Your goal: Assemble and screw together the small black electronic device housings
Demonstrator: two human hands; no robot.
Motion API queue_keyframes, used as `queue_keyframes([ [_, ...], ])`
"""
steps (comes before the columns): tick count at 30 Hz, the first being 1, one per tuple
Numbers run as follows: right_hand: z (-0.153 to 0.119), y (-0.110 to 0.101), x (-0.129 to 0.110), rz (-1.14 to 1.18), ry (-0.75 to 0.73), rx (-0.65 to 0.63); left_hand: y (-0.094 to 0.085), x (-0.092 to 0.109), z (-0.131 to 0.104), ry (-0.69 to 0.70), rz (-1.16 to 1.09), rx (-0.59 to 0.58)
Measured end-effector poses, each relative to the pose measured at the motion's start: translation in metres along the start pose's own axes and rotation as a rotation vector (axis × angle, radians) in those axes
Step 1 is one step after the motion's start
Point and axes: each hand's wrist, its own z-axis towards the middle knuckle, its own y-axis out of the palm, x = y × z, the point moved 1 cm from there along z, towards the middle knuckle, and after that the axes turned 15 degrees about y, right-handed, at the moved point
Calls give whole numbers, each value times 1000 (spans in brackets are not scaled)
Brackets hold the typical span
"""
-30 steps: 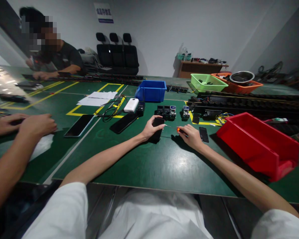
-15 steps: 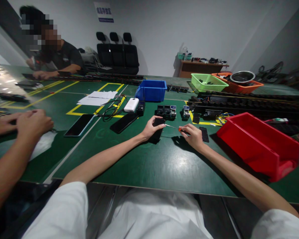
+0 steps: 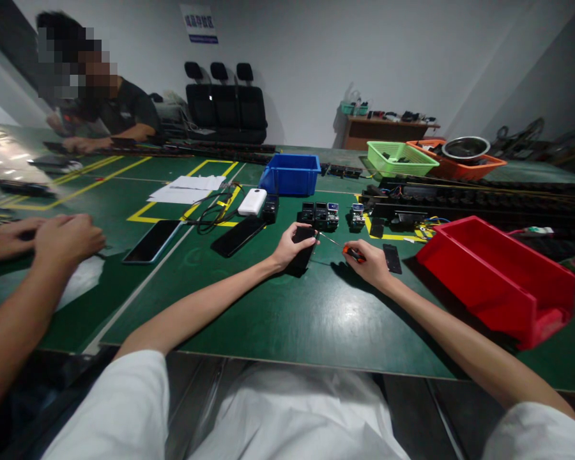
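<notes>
My left hand (image 3: 292, 246) is closed on a dark, box-like part (image 3: 303, 257), holding it at the middle of the green table. Opposite it, my right hand (image 3: 370, 262) grips the orange-and-black handle of a screwdriver (image 3: 354, 253). The thin shaft points left, and its tip is at or close to the part's upper right edge, by my left fingertips; whether it touches I cannot tell. Just beyond my hands, several small black modules (image 3: 321, 214) stand in a row, with one more module (image 3: 358, 218) apart to the right. A flat black plate (image 3: 391, 259) lies beside my right hand.
A red bin (image 3: 483, 281) stands at right and a blue bin (image 3: 293, 174) behind the modules. Phones (image 3: 154, 241), a white power bank (image 3: 252, 202), cables and papers (image 3: 186, 188) lie left. A co-worker's hands (image 3: 62, 239) are at far left; another person (image 3: 124, 108) sits beyond.
My right hand has shifted its hold, so more of the screwdriver's orange-and-black handle shows and the shaft slopes more steeply. My left hand and the dark part have barely moved.
</notes>
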Motion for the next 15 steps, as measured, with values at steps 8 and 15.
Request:
queue_keyframes([
  [8,0,-1,-4,-38,-42,-77,-2,2,0,18,52,9],
  [15,-1,1,-3,-58,-70,-127,0,3,-2,16,39,-10],
])
